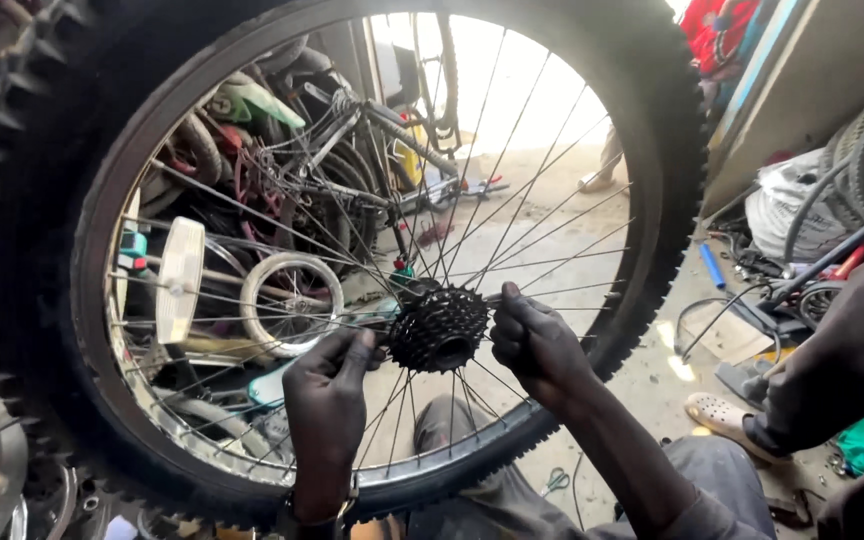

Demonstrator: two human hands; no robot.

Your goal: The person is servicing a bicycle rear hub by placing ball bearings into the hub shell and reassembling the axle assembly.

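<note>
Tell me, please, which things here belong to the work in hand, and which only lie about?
In the work: wheel, sprockets, left hand, right hand.

Lying about: bike frames, small rim, blue tube, scissors, sandal.

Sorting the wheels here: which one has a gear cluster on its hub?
The big knobby-tyred wheel held upright up front: its sprocket cluster sits between the left hand and right hand. The small bare rim behind has none.
</note>
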